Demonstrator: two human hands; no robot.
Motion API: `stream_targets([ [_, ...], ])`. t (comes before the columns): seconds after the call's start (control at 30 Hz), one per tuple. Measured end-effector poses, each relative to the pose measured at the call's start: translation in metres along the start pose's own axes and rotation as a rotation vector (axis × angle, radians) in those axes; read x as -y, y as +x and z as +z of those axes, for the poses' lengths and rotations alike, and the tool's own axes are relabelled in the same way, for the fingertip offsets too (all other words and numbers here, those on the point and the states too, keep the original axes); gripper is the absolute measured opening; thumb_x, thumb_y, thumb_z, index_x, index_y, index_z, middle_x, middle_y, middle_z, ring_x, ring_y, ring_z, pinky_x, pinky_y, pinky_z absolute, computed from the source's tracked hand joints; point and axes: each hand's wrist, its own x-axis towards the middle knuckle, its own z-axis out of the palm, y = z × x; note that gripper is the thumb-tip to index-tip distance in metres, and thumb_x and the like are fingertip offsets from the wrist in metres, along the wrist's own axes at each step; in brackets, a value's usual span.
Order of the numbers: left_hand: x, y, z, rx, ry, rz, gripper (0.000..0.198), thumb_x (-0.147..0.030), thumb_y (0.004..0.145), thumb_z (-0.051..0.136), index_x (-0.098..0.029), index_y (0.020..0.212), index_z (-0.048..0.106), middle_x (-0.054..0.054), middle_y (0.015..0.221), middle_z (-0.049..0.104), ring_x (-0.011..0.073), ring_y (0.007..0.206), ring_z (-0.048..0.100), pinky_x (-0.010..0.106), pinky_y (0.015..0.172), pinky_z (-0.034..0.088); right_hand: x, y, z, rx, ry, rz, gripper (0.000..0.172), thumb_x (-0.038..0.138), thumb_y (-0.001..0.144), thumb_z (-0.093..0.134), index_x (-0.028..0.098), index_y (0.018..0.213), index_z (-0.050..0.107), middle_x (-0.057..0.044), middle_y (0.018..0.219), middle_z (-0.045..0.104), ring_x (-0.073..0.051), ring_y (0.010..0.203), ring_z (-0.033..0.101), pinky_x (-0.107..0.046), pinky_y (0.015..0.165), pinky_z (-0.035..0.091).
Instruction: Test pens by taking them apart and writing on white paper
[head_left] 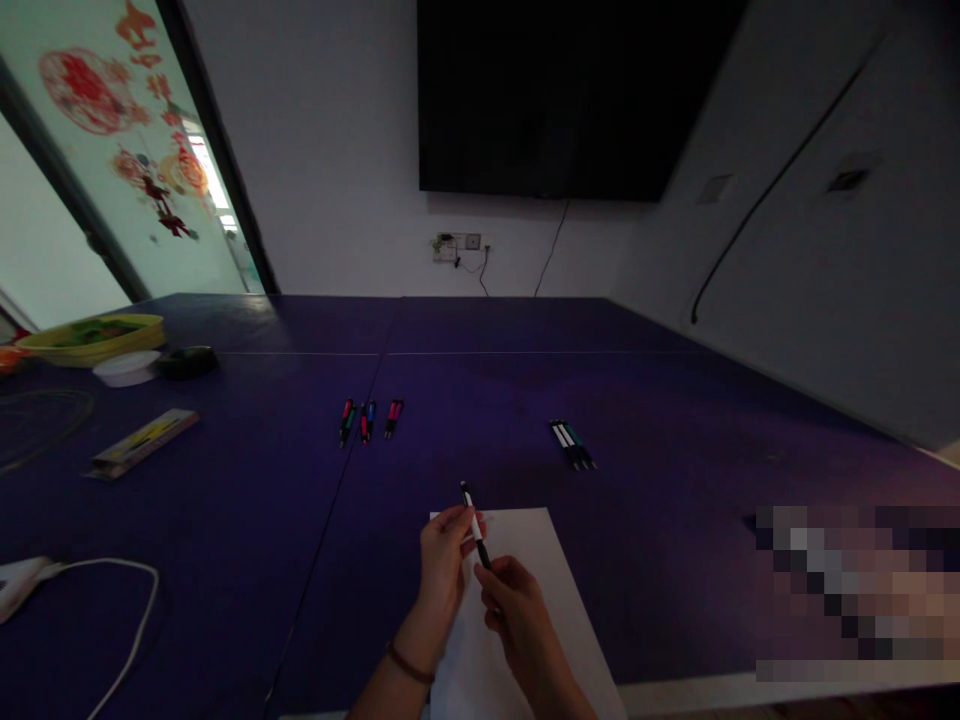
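A white pen with black ends [475, 522] is held tilted between both hands, over the far part of a white sheet of paper [525, 540]. My left hand [448, 550] pinches the pen's white barrel near its upper part. Its wrist wears a dark band. The fingers of my right hand [514, 600] are closed on the pen's lower black end. Beyond the paper, to the right, white and teal pens [571, 444] lie side by side. Several red, green and blue pens [365, 422] lie in small groups to the left.
A long box [145, 443], a yellow basket [94, 345], a white bowl [126, 370] and a dark round object [187, 362] stand at left. A white cable [146, 610] curves at near left. The right edge is pixelated. A large screen hangs ahead.
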Motion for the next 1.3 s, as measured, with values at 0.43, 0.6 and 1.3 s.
stream_targets([
  [0.43, -0.0002, -0.0024, 0.0002, -0.004, -0.021, -0.02, 0.03, -0.034, 0.049, 0.073, -0.012, 0.065, 0.059, 0.001, 0.056, 0.06, 0.0108, 0.051, 0.056, 0.022, 0.052, 0.043, -0.0058, 0.0037, -0.0025, 0.047, -0.008, 0.001, 0.045, 0.046, 0.044, 0.076, 0.015, 0.058, 0.046, 0.007, 0.043, 0.047, -0.001, 0.034, 0.034, -0.015, 0.033, 0.018],
  [0.6, 0.0025, -0.0038, 0.0012, -0.004, -0.036, -0.012, 0.03, -0.033, 0.049, 0.073, -0.012, 0.065, 0.059, 0.002, 0.057, 0.06, 0.0109, 0.052, 0.056, 0.022, 0.052, 0.044, -0.0042, 0.002, -0.002, 0.005, -0.059, -0.007, 0.05, 0.049, 0.04, 0.076, 0.017, 0.057, 0.041, 0.009, 0.039, 0.042, -0.002, 0.032, 0.033, -0.015, 0.032, 0.016],
  [1.3, 0.0005, -0.0015, -0.0034, 0.008, -0.028, -0.031, 0.029, -0.034, 0.05, 0.073, -0.012, 0.064, 0.059, 0.001, 0.055, 0.059, 0.0102, 0.049, 0.054, 0.021, 0.048, 0.041, -0.0067, 0.0026, -0.0051, 0.153, 0.218, 0.088, 0.041, 0.044, 0.051, 0.074, 0.011, 0.068, 0.058, 0.003, 0.051, 0.049, 0.001, 0.036, 0.029, -0.013, 0.031, 0.012],
])
